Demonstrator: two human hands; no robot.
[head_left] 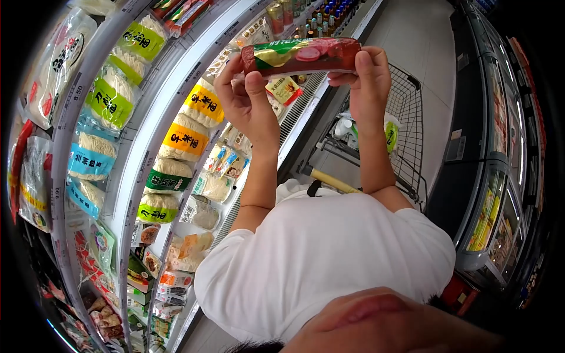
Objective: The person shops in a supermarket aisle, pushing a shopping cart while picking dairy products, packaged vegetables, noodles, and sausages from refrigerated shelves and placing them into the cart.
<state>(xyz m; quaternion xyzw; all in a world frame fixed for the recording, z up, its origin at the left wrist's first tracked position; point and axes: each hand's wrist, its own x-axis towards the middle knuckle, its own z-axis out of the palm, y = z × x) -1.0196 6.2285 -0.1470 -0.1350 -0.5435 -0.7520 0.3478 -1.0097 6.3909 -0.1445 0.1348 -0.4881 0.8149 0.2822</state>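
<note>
A long red sausage package with a green label and a picture of pink slices is held up level between both hands. Its left end lies in my left hand, thumb on the near side. The other end is gripped by my right hand, thumb in front and fingers behind. Beyond and below the package are the refrigerated shelf edge and a black wire shopping cart.
Shelves on the left hold noodle packs, some with orange labels. Bottles stand at the shelf's far end. The cart has a yellow handle and holds a green-and-white package. Glass-fronted freezers line the right side.
</note>
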